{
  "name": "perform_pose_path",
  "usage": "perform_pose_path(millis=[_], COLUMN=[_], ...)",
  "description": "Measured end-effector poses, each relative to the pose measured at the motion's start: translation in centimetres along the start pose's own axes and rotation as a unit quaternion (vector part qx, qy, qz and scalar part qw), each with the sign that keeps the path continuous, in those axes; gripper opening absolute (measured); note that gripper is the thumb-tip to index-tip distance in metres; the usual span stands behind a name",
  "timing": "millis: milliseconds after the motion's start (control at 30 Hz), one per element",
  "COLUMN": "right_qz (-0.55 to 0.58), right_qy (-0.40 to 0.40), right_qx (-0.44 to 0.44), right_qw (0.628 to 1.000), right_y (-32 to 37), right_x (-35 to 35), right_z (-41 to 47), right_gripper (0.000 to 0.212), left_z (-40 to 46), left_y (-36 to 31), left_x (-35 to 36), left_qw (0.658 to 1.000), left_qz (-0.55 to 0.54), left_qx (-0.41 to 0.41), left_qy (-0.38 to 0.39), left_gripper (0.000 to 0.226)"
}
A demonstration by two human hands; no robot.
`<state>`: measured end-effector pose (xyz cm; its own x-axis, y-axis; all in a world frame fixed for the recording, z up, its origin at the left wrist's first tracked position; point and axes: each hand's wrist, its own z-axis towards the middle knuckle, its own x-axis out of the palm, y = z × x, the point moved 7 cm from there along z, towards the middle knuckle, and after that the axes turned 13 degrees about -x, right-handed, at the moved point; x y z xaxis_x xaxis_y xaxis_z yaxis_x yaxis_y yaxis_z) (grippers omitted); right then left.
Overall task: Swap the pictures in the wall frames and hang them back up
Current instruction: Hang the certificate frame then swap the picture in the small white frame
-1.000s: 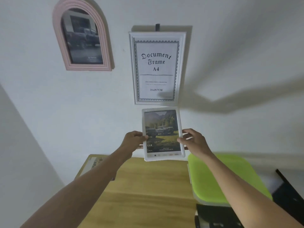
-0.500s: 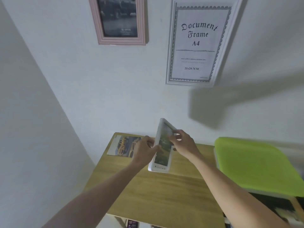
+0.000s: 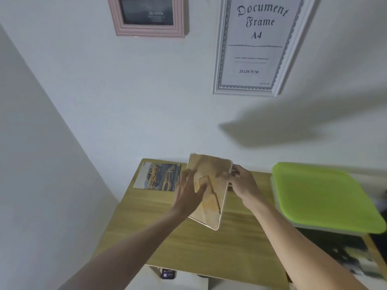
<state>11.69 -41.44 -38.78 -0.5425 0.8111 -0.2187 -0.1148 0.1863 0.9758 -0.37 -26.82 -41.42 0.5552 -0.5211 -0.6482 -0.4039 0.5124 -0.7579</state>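
Three picture frames show. Two hang on the wall: a pink frame (image 3: 146, 19) at upper left, its top cut off by the picture's edge, and a white A4 document frame (image 3: 251, 47) at upper centre, also cropped at the top. The third, a small white frame (image 3: 211, 197), is at centre, held above the wooden table (image 3: 209, 248) with its brown backing board and folded stand facing the camera; its picture side is hidden. The left hand (image 3: 188, 195) lies flat on the backing, fingers blurred. The right hand (image 3: 243, 183) grips the frame's right edge. One loose car photo (image 3: 158, 176) lies at the table's far left corner. One lime-green lidded box (image 3: 326, 197) sits at right; dark objects below it are hard to make out.
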Motion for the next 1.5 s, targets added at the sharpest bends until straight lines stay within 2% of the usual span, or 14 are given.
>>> perform_pose_path(millis=[67,233,400,500,600,733,900,1067,1267,1433,1500], right_qz=[0.012,0.02,-0.084,-0.161,-0.2,-0.196,-0.176,-0.159,-0.103,-0.11,-0.114], right_qy=[0.002,-0.006,-0.041,-0.03,-0.012,0.018,0.034,0.044,0.064,0.097,0.087], right_qx=[0.005,0.008,-0.079,-0.124,-0.139,-0.099,-0.001,0.05,0.139,0.236,0.248], right_qw=[1.0,1.0,0.992,0.979,0.97,0.975,0.984,0.985,0.983,0.961,0.958], right_y=[-1.1,-3.7,-4.7,-6.2,-7.7,-9.7,-12.6,-13.9,-14.9,-16.8,-17.1], right_x=[-1.0,-2.5,-3.1,-2.8,-2.2,-1.0,0.0,0.8,2.0,4.3,5.0], right_z=[-0.3,0.5,1.7,2.5,3.4,4.3,5.0,5.5,6.4,5.6,5.4], right_gripper=[0.02,0.039,0.042,0.034,0.042,0.043,0.036,0.033,0.027,0.048,0.033], left_z=[1.3,2.8,4.4,4.9,5.4,6.3,6.8,7.0,7.9,8.1,8.2], left_y=[1.4,2.7,3.7,4.3,5.1,6.6,8.1,9.7,12.0,13.9,14.3], left_x=[-0.5,0.3,2.2,3.4,4.2,5.1,5.8,6.0,5.9,5.9,6.0], left_qw=[1.0,0.996,0.993,0.986,0.978,0.968,0.953,0.933,0.907,0.893,0.888], left_qz=[0.005,-0.035,-0.015,-0.025,-0.026,0.002,0.024,-0.014,-0.011,0.023,0.021], left_qx=[-0.02,-0.078,-0.113,-0.159,-0.2,-0.243,-0.293,-0.346,-0.398,-0.42,-0.428], left_qy=[-0.011,0.039,0.036,0.037,0.048,0.069,0.077,0.098,0.139,0.158,0.169], left_gripper=[0.06,0.058,0.053,0.047,0.044,0.04,0.036,0.025,0.019,0.018,0.019])
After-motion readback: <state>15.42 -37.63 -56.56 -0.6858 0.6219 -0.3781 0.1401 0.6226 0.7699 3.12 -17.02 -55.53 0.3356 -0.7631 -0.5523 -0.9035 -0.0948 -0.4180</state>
